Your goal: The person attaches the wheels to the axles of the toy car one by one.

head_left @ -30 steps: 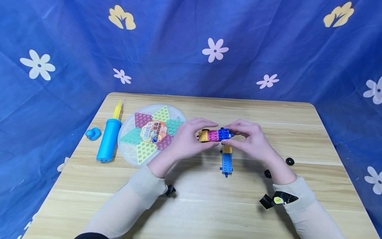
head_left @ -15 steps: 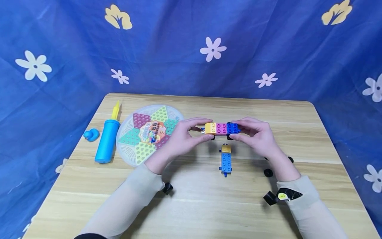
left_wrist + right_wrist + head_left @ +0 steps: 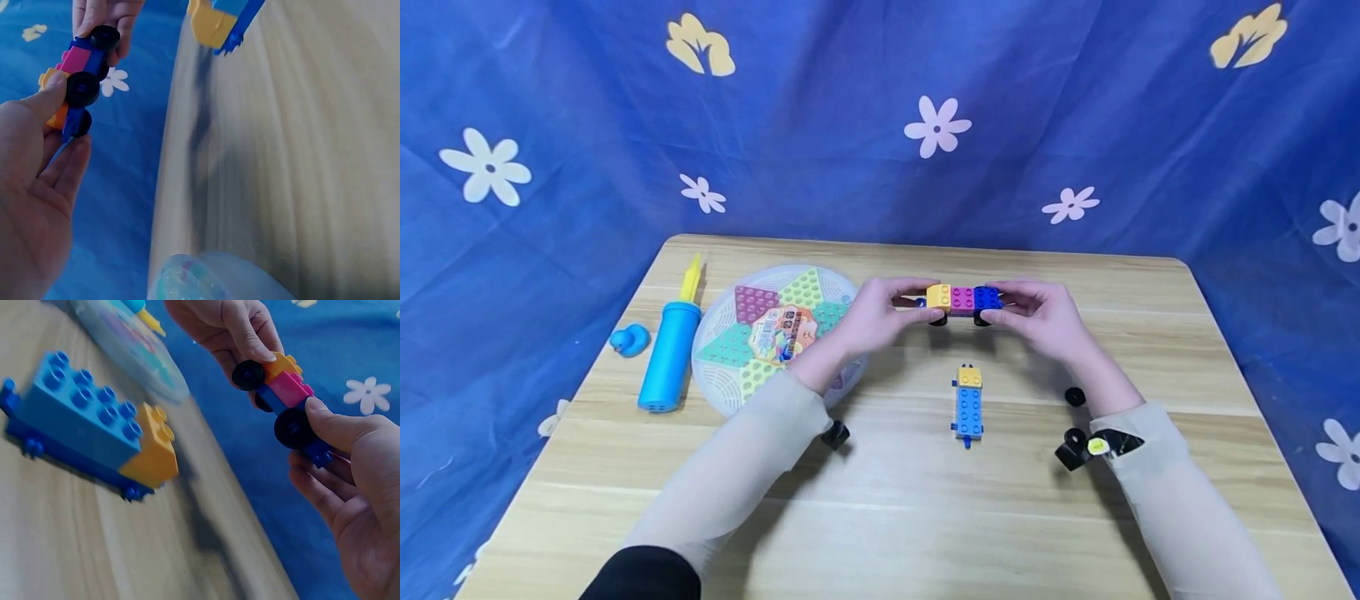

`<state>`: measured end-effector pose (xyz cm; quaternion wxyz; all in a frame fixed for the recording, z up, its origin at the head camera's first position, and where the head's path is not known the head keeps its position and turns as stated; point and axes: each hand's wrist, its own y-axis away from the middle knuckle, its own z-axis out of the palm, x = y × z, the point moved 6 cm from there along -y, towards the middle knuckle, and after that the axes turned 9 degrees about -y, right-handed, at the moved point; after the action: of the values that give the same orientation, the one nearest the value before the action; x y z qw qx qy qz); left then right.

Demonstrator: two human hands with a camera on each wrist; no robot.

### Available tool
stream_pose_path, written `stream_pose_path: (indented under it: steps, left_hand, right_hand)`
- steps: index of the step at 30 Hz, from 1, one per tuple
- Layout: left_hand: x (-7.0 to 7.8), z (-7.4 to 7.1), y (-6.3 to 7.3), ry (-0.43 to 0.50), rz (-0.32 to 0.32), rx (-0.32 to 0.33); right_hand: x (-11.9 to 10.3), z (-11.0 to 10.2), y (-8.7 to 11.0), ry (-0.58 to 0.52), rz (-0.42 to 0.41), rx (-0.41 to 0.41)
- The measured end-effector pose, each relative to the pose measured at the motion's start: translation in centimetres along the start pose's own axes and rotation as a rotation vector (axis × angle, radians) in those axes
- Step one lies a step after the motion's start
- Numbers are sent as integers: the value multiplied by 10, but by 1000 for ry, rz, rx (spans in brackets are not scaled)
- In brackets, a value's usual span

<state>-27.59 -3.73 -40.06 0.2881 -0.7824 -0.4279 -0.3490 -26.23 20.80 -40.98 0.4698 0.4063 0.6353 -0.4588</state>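
A toy block car [image 3: 962, 298] with yellow, pink and dark blue bricks is held level near the table's back edge. My left hand [image 3: 876, 321] pinches its yellow end between thumb and fingers. The dark blue end is gripped by my right hand [image 3: 1047, 321]. Black wheels [image 3: 294, 429] show on the car's blue base in the right wrist view. Nearer to me, on the table, stands a second block car [image 3: 968, 410] with a light blue brick, a yellow brick and bare blue axle stubs.
Loose black wheels [image 3: 1075, 397] lie near my right forearm. At left are a round Chinese checkers board [image 3: 730, 342], a blue hand pump [image 3: 670, 358] with a yellow nozzle and a small blue toy [image 3: 629, 340]. A blue curtain [image 3: 850, 183] hangs behind the table.
Both hands have carried the toy car away from me and slightly right, so it no longer overlaps the second block car. The car has tilted, and its wheels now show below the bricks.
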Motion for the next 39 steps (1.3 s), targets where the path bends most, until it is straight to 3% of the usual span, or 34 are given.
stream_pose_path:
  steps: [9, 14, 21, 29, 39]
  left_hand:
    - [-20, 9, -33, -21, -52, -26]
    - [-32, 13, -48, -69, -77, -33]
    - [-52, 23, -64, -69, -108, -36]
    - [-68, 36, -72, -113, -158, -45]
    - [-69, 36, -73, -143, -164, -42]
  right_hand:
    - [27, -10, -26, 102, 58, -9]
    - [42, -12, -41, 151, 117, -12]
    - [63, -14, -58, 225, 179, -14]
    - [77, -15, -62, 277, 167, -23]
    - [82, -16, -63, 272, 197, -37]
